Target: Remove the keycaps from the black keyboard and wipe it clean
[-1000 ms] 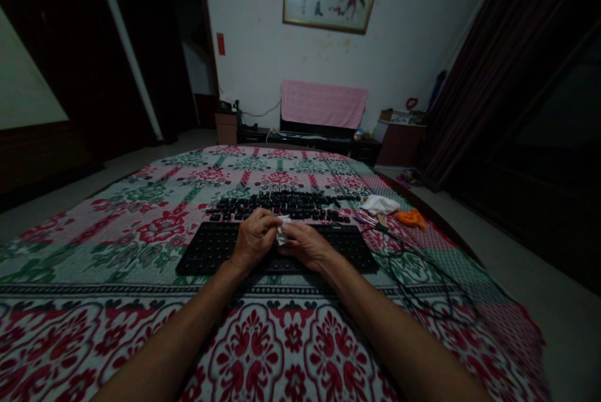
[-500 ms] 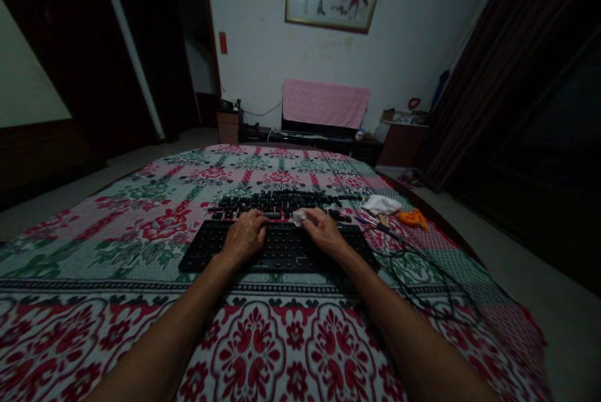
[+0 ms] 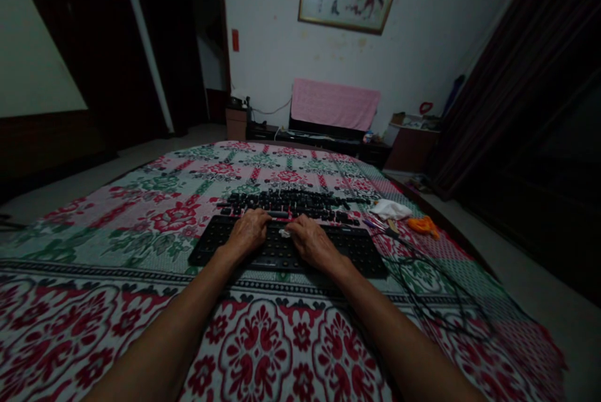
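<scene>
A black keyboard base (image 3: 347, 250) without its keycaps lies on a flowered bedspread (image 3: 263, 339). My left hand (image 3: 247, 233) rests on the base's upper middle with its fingers curled. My right hand (image 3: 310, 243) presses a small white wipe (image 3: 284, 233) against the base, fingers closed over it. Loose black keycaps (image 3: 291, 201) lie in rows just beyond the base.
A white cloth (image 3: 390, 208), an orange object (image 3: 423, 225) and small tools (image 3: 382, 225) lie right of the keyboard. A black cable (image 3: 436, 302) loops over the bedspread at the right. A pink-covered TV stand (image 3: 334, 104) stands against the far wall.
My hands held the wipe together above the base, then parted. My right hand moved the wipe from the base's far edge back toward the middle. The view shifted slightly.
</scene>
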Demonstrator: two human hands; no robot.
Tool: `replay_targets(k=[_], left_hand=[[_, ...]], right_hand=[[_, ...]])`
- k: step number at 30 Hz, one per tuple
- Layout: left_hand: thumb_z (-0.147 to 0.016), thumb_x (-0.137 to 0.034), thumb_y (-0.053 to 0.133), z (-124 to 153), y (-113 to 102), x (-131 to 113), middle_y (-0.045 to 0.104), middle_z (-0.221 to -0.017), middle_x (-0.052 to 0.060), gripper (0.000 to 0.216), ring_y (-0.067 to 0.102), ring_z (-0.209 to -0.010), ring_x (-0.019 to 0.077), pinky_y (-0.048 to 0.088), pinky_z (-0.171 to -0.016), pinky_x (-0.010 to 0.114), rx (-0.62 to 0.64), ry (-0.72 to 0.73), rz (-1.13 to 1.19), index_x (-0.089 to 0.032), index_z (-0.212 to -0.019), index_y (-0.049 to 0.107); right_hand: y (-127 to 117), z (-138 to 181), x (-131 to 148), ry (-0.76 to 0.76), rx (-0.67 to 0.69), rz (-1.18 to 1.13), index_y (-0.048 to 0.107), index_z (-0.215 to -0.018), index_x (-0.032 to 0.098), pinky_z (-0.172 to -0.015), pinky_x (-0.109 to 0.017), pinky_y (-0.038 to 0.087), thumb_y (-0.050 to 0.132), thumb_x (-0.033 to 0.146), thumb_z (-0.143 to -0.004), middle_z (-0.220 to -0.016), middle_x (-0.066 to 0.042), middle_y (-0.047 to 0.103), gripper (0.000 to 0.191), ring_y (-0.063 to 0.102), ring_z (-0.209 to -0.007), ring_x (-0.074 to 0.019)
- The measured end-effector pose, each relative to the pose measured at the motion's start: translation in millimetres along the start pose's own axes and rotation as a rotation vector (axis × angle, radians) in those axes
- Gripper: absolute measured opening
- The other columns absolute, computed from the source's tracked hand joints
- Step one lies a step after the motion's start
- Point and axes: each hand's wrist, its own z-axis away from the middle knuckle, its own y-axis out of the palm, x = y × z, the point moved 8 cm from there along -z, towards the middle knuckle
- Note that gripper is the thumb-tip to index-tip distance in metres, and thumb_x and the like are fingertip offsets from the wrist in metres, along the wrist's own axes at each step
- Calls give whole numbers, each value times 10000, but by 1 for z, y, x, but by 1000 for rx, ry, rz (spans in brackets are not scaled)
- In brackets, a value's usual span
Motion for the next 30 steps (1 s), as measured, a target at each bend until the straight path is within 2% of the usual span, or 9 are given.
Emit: replay_targets(k=[5, 13, 17, 25, 30], left_hand=[[-802, -124, 418, 0, 0, 1, 637, -977, 72, 294, 545, -891, 186, 428, -870, 341, 19, 4, -8, -189, -946, 666], [-784, -126, 452, -2, 6, 3, 630, -964, 67, 282, 533, -877, 183, 428, -853, 325, 35, -4, -2, -200, -948, 669], [-785, -124, 454, -2, 5, 3, 630, -948, 76, 271, 533, -876, 199, 430, -829, 328, 27, -5, 2, -195, -925, 675], [-801, -149, 438, -4, 6, 3, 637, -953, 69, 282, 537, -885, 206, 430, -827, 326, 54, -2, -27, -202, -946, 674], [-786, -146, 455, -5, 6, 6, 642, -942, 61, 280, 549, -880, 202, 433, -839, 318, 23, -19, 5, -222, -925, 685]], right_hand=[[7, -6, 6, -9, 95, 78, 605, -974, 157, -675, -247, 349, 379, 143, -870, -899, -66, 511, 249, 454, -748, -146], [10, -21, 11, -20, 138, 97, 623, -916, 147, -726, -265, 358, 389, 150, -869, -936, -87, 541, 239, 490, -821, -166], [8, -17, 11, -23, 152, 121, 621, -912, 150, -743, -277, 363, 400, 142, -865, -964, -100, 540, 226, 499, -832, -172], [5, -7, 1, 26, 197, 218, 610, -922, 146, -664, -278, 348, 383, 95, -842, -888, -103, 528, 246, 498, -740, -175], [6, -6, 2, 24, 203, 271, 606, -897, 148, -654, -279, 330, 380, 103, -845, -892, -103, 517, 236, 480, -728, -173]])
